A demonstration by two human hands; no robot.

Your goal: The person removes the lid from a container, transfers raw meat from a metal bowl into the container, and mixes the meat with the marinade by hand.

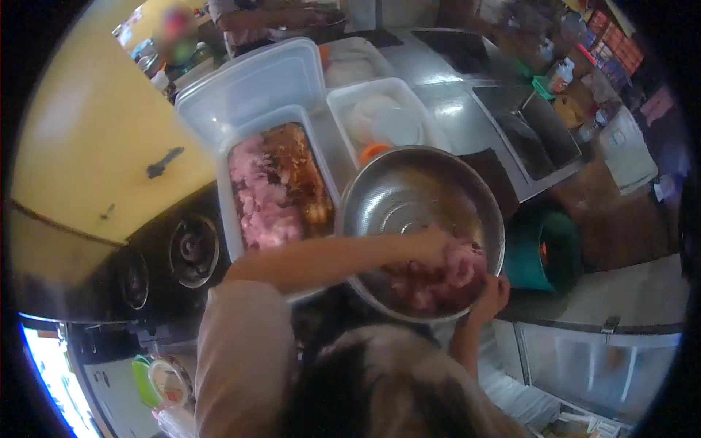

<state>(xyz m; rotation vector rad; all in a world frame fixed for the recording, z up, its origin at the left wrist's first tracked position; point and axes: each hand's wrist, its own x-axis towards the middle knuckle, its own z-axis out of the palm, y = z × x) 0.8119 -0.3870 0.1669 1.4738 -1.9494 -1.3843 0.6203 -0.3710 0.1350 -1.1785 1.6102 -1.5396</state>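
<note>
A large round metal bowl (pixel 401 193) holds pink raw meat (pixel 420 292) along its near side. My left hand (pixel 432 247) reaches into the bowl from the left, its fingers closed in the meat and partly hidden by it. At the bowl's right edge, my right hand (pixel 497 292) grips the rim. Left of the bowl stands a clear plastic tub (pixel 228 201) with pink meat in its left half and brown, sauce-covered meat in its right half.
Behind the bowl sits a white tray (pixel 339 109) with pale contents. A sink (pixel 537 146) and a green bucket (pixel 522 255) are on the right, stove burners (pixel 193 252) on the left. Another person's arm (pixel 255 18) shows at the top over a bowl.
</note>
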